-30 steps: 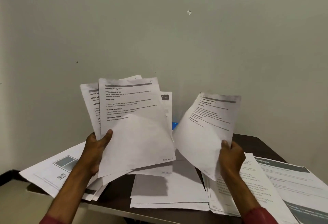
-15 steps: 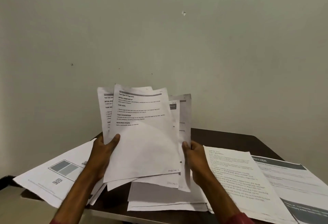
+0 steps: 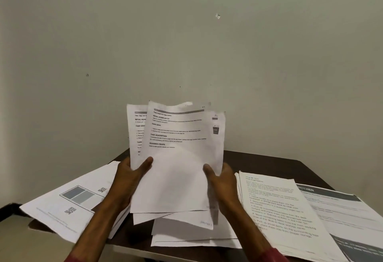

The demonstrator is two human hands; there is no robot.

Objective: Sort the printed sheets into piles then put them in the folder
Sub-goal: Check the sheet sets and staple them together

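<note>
Your left hand (image 3: 132,176) and right hand (image 3: 222,185) both grip the fanned sheets (image 3: 178,174) upright above the table (image 3: 259,164) near its front edge. They sit uneven, so a loose pinch could spill them across the piles (image 3: 186,236) below.

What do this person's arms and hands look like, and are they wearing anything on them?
Both are bare: no gloves on the left hand or the right hand, and no ring or watch shows. The forearms are uncovered too. Dark red cloth appears only at the bottom edge of the picture, the left sleeve and the right sleeve. Little of them is in view.
</note>
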